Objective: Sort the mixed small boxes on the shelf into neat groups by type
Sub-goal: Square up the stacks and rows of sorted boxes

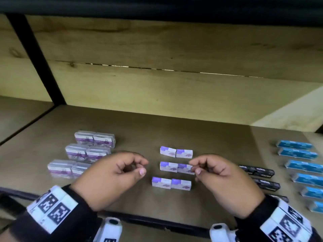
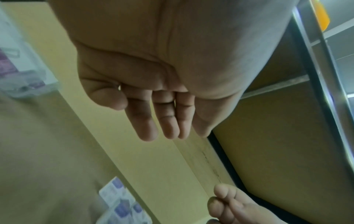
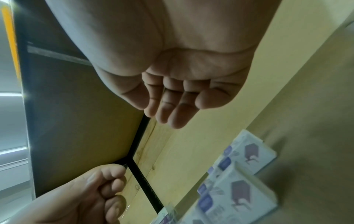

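Note:
Six white-and-purple boxes (image 1: 176,151) lie in three pairs at the middle of the wooden shelf (image 1: 218,142). My left hand (image 1: 143,166) hovers just left of them, fingers loosely curled, holding nothing. My right hand (image 1: 194,165) hovers at the right end of the middle pair (image 1: 176,167), also loosely curled and holding nothing. The left wrist view shows the left hand's relaxed fingers (image 2: 147,121) above the shelf. In the right wrist view the right hand's fingers (image 3: 172,110) hang clear above the white-and-purple boxes (image 3: 247,153).
Clear plastic boxes with purple labels (image 1: 82,152) sit in paired rows at the left. Black boxes (image 1: 262,173) lie right of centre, and a column of blue boxes (image 1: 300,165) runs along the far right. The shelf's dark front rail (image 1: 157,220) passes under my wrists.

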